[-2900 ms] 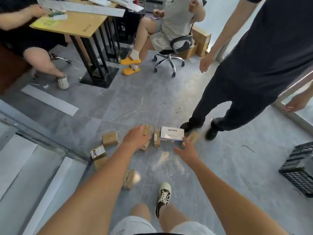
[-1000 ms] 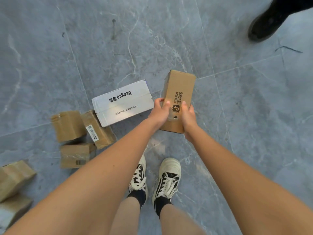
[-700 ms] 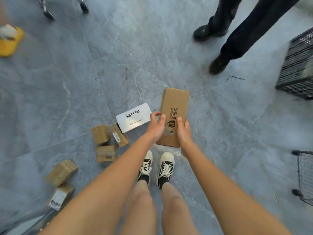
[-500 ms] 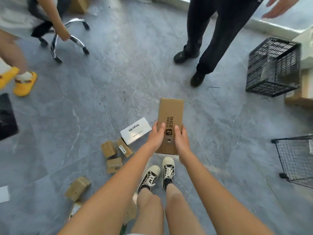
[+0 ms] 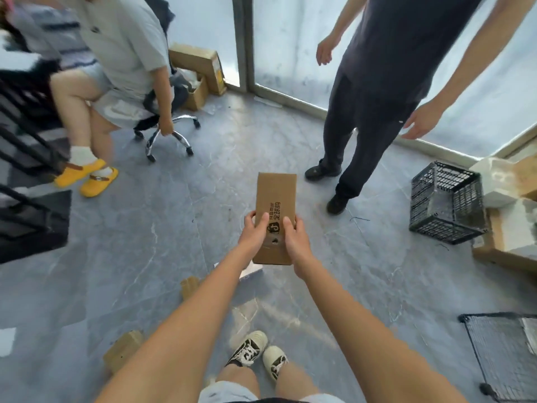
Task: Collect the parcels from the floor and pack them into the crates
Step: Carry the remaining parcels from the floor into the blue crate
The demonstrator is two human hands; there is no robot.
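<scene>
Both hands, left hand (image 5: pixel 253 231) and right hand (image 5: pixel 294 239), grip one brown parcel (image 5: pixel 275 210) at its near end, held above the floor (image 5: pixel 174 242). Two more brown parcels (image 5: pixel 123 349) and one white one lie on the floor, partly hidden by the arms. Two crates stand at the right: a black crate (image 5: pixel 446 202) tipped on its side and a wire crate (image 5: pixel 502 353), their contents unclear.

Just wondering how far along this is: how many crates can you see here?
2. A black plastic crate lies tipped by the window on the right; a wire crate stands at the lower right edge, partly cut off. Others may be out of view.
</scene>
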